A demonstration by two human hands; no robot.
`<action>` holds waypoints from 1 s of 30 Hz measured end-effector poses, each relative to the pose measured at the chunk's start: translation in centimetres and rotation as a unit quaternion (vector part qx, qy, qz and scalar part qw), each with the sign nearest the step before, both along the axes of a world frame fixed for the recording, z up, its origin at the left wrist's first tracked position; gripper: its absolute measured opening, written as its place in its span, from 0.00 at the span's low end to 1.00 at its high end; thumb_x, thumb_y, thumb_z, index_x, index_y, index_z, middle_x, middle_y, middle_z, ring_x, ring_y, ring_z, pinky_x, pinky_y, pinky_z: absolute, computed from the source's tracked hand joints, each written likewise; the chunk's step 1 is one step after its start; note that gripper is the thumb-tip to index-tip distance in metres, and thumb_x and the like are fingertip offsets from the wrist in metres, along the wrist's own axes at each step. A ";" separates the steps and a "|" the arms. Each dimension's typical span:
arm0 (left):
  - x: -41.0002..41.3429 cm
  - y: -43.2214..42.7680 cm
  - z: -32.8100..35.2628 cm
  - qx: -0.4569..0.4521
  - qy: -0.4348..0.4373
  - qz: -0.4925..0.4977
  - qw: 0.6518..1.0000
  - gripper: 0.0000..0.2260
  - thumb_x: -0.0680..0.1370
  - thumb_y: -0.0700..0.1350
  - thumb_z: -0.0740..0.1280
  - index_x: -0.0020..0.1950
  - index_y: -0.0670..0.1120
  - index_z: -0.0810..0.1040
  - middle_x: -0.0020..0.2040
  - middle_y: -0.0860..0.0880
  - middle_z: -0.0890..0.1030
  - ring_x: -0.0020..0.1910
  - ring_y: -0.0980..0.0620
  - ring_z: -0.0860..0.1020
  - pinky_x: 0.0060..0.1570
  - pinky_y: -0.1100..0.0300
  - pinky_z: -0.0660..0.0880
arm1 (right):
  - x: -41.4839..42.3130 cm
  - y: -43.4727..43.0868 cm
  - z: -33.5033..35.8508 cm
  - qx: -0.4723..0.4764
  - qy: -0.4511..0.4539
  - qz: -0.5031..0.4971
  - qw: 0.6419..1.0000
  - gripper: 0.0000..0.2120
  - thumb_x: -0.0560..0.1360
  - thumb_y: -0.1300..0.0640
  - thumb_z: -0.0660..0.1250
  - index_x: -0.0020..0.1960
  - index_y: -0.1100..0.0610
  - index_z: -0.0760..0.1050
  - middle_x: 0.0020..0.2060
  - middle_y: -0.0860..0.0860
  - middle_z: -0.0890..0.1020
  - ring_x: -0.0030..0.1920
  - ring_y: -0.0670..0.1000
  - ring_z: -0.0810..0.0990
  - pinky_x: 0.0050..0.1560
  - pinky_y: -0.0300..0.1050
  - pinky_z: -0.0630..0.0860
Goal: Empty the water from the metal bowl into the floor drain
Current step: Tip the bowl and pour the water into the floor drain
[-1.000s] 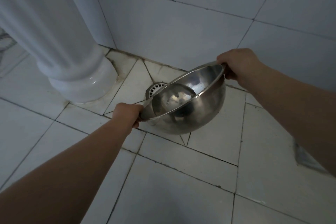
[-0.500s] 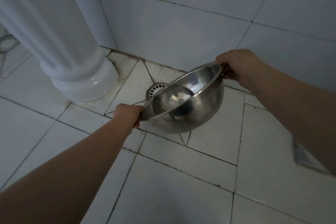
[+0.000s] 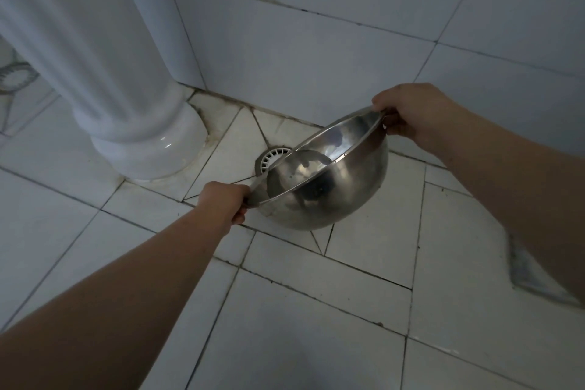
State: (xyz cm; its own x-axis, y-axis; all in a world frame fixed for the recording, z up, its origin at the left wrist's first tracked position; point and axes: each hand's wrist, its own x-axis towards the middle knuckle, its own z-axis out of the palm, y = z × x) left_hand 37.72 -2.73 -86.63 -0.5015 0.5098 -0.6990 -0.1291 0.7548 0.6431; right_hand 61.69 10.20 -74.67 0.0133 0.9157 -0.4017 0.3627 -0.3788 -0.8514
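Observation:
A shiny metal bowl (image 3: 335, 187) hangs just above the tiled floor, tilted with its mouth facing left and away from me. My left hand (image 3: 226, 199) grips the low near rim. My right hand (image 3: 408, 111) grips the high far rim. Behind the bowl's lower lip lies the round white floor drain (image 3: 270, 158), partly hidden by the bowl. Whether water is inside the bowl I cannot tell; only reflections show.
A white ceramic pedestal (image 3: 133, 123) stands on the floor at the left, close to the drain. A white tiled wall (image 3: 316, 57) rises right behind the drain. Stained grout lines cross the white floor tiles (image 3: 316, 342).
The bowl has tipped a little steeper toward the drain, my right hand lifting its far rim slightly. My left hand has barely moved.

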 end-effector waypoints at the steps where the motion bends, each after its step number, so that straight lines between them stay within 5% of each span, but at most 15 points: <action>1: 0.0 0.0 0.0 -0.001 -0.006 0.000 1.000 0.08 0.72 0.34 0.67 0.33 0.38 0.72 0.27 0.43 0.71 0.22 0.50 0.67 0.17 0.69 0.66 | -0.1 0.0 0.0 0.003 0.001 0.000 1.000 0.04 0.71 0.67 0.66 0.44 0.61 0.75 0.32 0.55 0.74 0.30 0.49 0.72 0.32 0.41 0.72; 12: 0.4 0.1 -0.1 -0.004 -0.019 0.004 1.000 0.09 0.71 0.32 0.66 0.32 0.38 0.71 0.26 0.43 0.70 0.22 0.49 0.67 0.17 0.68 0.66 | -0.4 0.2 0.3 0.018 -0.009 -0.010 1.000 0.02 0.71 0.67 0.65 0.42 0.61 0.76 0.33 0.56 0.75 0.30 0.50 0.74 0.31 0.40 0.74; 21: 0.6 0.0 -0.4 0.000 -0.041 0.023 0.999 0.07 0.72 0.31 0.66 0.34 0.36 0.73 0.21 0.43 0.72 0.22 0.49 0.67 0.18 0.66 0.67 | -0.8 0.2 0.7 0.034 -0.032 0.005 0.999 0.08 0.71 0.66 0.66 0.50 0.62 0.78 0.36 0.56 0.77 0.32 0.49 0.76 0.34 0.41 0.75; 30: 0.7 -0.1 -0.6 0.002 -0.072 0.018 0.997 0.04 0.73 0.32 0.65 0.38 0.36 0.73 0.29 0.41 0.72 0.23 0.50 0.67 0.18 0.67 0.68 | -1.3 0.0 0.9 0.072 -0.042 0.020 0.996 0.06 0.69 0.65 0.68 0.36 0.56 0.75 0.36 0.55 0.77 0.35 0.50 0.75 0.32 0.39 0.74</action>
